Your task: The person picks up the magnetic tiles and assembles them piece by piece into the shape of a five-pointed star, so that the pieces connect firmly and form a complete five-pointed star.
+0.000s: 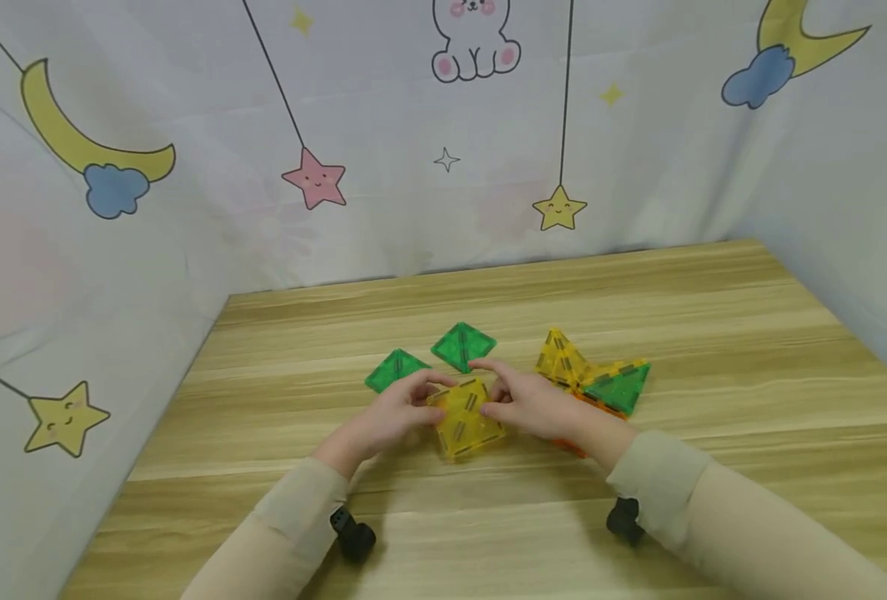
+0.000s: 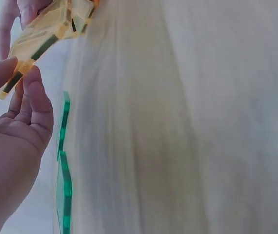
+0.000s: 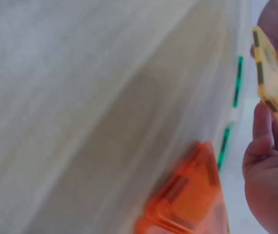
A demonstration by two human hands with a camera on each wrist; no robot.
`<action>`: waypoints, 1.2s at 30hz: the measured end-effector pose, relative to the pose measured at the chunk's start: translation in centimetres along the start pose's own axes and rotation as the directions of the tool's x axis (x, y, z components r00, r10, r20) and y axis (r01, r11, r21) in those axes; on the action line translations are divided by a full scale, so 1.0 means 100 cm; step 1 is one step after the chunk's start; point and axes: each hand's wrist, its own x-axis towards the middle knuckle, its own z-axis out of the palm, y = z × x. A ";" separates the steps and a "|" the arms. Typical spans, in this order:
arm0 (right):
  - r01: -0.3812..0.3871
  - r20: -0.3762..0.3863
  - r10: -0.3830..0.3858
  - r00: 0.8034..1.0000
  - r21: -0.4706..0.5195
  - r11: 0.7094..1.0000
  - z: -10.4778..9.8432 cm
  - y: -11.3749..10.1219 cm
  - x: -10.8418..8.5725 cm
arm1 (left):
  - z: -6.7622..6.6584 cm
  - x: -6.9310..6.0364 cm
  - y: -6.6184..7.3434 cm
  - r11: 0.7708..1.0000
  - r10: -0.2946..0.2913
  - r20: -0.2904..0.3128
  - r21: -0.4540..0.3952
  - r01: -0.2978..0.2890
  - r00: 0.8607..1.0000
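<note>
Between both hands, raised off the table, is a yellow translucent magnetic tile piece with dark magnet strips along its edges. My left hand pinches its left side between thumb and fingers; the left wrist view shows this yellow piece in the grip. On the opposite side, my right hand pinches it too, and in the right wrist view the yellow piece is seen nearly edge-on. Behind the hands, two green magnetic tile pieces lie flat, the left one partly covered by the left hand and the other farther back.
Right of the right hand stands a joined tile structure with a yellow peak, a green tile and orange parts low down, partly hidden by the right arm. The wooden table ends at a printed cloth backdrop.
</note>
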 end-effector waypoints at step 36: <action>-0.027 -0.130 -0.006 0.992 -0.253 0.967 -0.053 0.028 -0.026 | 0.038 0.037 0.009 0.977 0.012 -0.004 -0.212 -0.013 1.000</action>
